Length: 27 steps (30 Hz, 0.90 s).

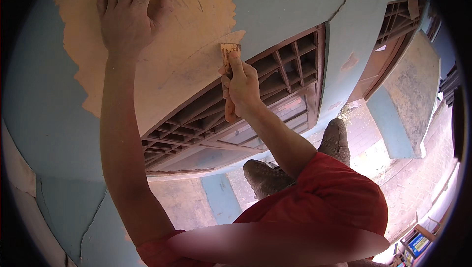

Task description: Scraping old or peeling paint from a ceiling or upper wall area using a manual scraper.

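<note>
My right hand [241,82] is closed around the handle of a worn paint scraper [230,51], its blade coated with pale residue. The blade's edge meets the wall near the border between a bare tan patch [177,56] and the light blue paint [273,5]. With fingers spread, my left hand [129,16] rests on the tan patch at the upper left and holds nothing. Thin dark scratch lines run over the patch to the right of that hand.
Below the scraper is a brown wooden window frame [320,71] with lattice openings and glass panes. Cracks [346,1] cross the blue wall. A brown door [372,71] stands at right, above a paved floor [402,193]. Assorted items, including a blue box [418,244], lie at the lower right.
</note>
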Each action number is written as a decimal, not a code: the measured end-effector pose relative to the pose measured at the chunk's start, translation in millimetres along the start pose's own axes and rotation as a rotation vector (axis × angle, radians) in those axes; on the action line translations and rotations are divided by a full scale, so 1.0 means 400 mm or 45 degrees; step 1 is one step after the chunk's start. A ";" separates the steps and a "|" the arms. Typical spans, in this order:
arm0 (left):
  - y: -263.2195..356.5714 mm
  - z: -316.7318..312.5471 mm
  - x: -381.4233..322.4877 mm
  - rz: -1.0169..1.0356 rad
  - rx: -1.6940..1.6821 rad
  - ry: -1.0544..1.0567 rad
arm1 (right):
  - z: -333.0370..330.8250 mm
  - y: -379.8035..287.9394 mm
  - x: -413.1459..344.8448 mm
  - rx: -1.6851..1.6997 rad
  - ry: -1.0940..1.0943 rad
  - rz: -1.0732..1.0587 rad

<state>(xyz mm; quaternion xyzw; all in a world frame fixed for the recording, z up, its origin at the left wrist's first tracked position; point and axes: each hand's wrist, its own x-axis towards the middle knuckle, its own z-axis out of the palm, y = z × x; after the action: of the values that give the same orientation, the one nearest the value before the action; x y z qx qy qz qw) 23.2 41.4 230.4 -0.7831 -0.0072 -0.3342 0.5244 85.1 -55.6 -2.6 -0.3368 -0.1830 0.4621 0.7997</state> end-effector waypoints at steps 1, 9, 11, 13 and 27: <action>0.000 0.001 -0.001 -0.014 0.005 -0.020 | 0.005 -0.001 0.004 0.002 0.029 -0.002; -0.005 0.030 -0.012 0.026 -0.029 0.125 | 0.014 0.017 0.009 0.048 0.044 -0.097; -0.008 0.028 -0.014 0.040 -0.012 0.145 | 0.018 0.011 0.014 0.037 0.050 -0.093; -0.005 0.032 -0.019 0.039 0.007 0.134 | 0.022 -0.015 0.029 -0.048 0.047 -0.106; 0.007 0.032 -0.022 0.018 -0.010 0.106 | 0.012 -0.071 0.026 0.114 0.024 -0.069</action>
<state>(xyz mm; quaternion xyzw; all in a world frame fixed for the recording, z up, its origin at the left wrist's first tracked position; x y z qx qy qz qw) 24.1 53.9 220.6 -0.7707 0.0215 -0.3627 0.5235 105.0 -54.8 20.5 -0.2999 -0.1637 0.4447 0.8280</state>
